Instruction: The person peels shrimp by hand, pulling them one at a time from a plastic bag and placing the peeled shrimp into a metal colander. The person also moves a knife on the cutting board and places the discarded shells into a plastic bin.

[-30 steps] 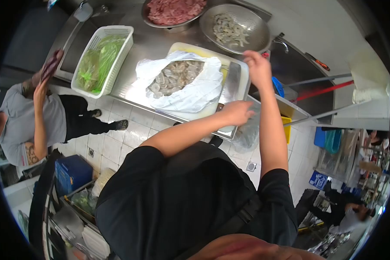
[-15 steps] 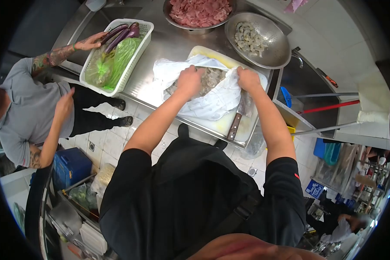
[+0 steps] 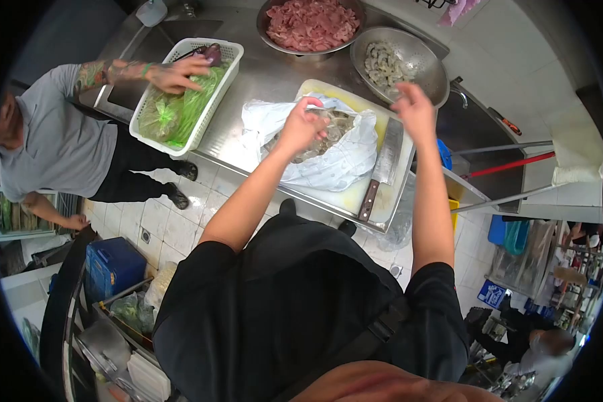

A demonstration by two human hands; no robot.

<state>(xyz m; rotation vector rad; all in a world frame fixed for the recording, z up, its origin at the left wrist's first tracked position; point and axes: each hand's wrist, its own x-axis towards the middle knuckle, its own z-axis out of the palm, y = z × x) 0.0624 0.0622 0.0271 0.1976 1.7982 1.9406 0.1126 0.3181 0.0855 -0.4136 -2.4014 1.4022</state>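
My left hand (image 3: 304, 127) hovers above the left side of an opened white plastic bag (image 3: 342, 164), its fingers apart and partly curled. Raw shrimp (image 3: 336, 127), greyish and unpeeled, show in the bag's mouth. The bag rests on a pale cutting board (image 3: 308, 86). To the right, my right hand (image 3: 415, 112) is raised off the bag near the colander's lower rim, slightly blurred, with fingers apart and nothing visible in them. Between the bag and my right forearm lies a cleaver (image 3: 386, 161), its brown handle towards me. A metal colander (image 3: 430, 70) holds lighter shrimp (image 3: 383, 63).
A steel bowl of sliced raw meat (image 3: 312, 25) stands at the back. At left, a co-worker's hand (image 3: 177, 74) reaches over a white basket (image 3: 201, 127) with eggplants and green bags (image 3: 204, 97). A faucet (image 3: 459, 94) and sink are at right, with long-handled tools (image 3: 509, 164).
Both my hands have let go of the bag's edges. My right hand has moved up and right, uncovering the cleaver blade. The co-worker's hand has shifted right over the basket.
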